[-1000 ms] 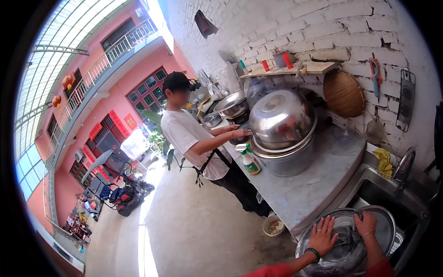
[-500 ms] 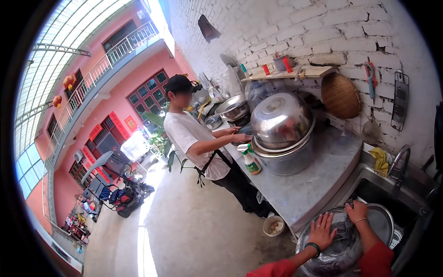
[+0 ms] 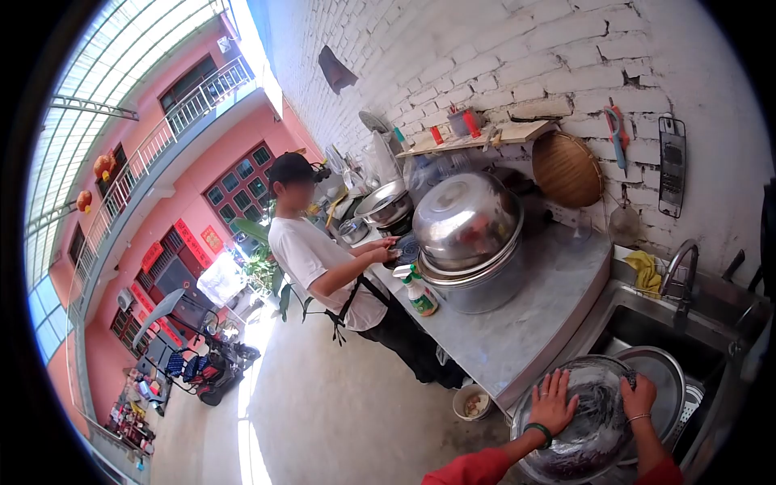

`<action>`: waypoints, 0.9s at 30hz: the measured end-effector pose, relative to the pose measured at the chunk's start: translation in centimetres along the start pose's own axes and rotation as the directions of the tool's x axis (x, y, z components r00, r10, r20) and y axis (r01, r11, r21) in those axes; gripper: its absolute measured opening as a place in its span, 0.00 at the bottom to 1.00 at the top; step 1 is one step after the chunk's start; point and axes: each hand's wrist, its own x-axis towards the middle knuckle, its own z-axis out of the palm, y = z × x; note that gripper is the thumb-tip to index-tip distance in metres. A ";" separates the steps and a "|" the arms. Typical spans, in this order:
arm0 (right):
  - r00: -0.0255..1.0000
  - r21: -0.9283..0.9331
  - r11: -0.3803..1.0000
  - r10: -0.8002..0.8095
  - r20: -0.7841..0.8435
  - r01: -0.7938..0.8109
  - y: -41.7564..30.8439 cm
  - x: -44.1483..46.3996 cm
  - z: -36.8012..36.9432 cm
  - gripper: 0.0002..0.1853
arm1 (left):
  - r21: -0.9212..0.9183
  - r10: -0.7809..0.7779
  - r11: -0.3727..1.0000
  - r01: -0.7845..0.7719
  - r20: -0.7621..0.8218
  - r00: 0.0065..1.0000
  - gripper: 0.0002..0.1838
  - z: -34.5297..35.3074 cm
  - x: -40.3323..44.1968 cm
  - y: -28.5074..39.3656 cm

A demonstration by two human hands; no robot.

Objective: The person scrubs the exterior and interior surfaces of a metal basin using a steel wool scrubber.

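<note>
A white brick wall point(image 3: 453, 73) rises behind a grey-topped bench point(image 3: 525, 331); a person in a white shirt point(image 3: 305, 250) stands at the bench's far stretch; a metal sink point(image 3: 651, 331) adjoins its near end; a soap-streaked metal basin point(image 3: 578, 444) lies at the sink's front, partly covering a round pan point(image 3: 664, 380); the left hand point(image 3: 554, 404) lies spread on the basin, its grip open; the right hand point(image 3: 638, 398) bends at the rim beside a dark scourer point(image 3: 628, 377); whether that grip is closed, one cannot tell.
</note>
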 end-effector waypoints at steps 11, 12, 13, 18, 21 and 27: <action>0.999 -0.027 0.999 -0.028 -0.026 0.027 -1.8 -5.2 -1.3 0.15 | -0.004 -0.005 1.000 0.005 -0.019 1.000 0.35 0.0 -0.1 0.0; 0.999 -0.030 0.999 -0.028 -0.023 0.027 -2.2 -5.8 -1.5 0.15 | -0.022 -0.011 1.000 0.011 -0.012 1.000 0.35 -0.1 -0.1 -0.1; 1.000 -0.017 0.999 -0.027 0.001 0.027 -2.5 -6.4 -1.7 0.15 | -0.039 -0.017 0.999 0.017 -0.005 1.000 0.35 -0.1 -0.1 -0.1; 0.982 0.015 0.982 -0.189 -0.028 0.190 -4.9 -8.5 -3.3 0.17 | -0.105 -0.061 0.993 0.058 -0.030 0.998 0.35 0.8 -0.1 -0.8; 0.992 0.005 0.996 -0.087 0.089 0.087 -2.6 -7.0 -2.4 0.15 | -0.110 -0.109 0.988 0.104 -0.039 0.993 0.35 0.7 -0.1 -0.6; 0.989 -0.067 0.989 -0.127 0.068 0.132 -1.6 1.7 0.9 0.16 | -0.118 -0.128 0.985 0.123 -0.033 0.991 0.38 -0.5 0.0 -0.7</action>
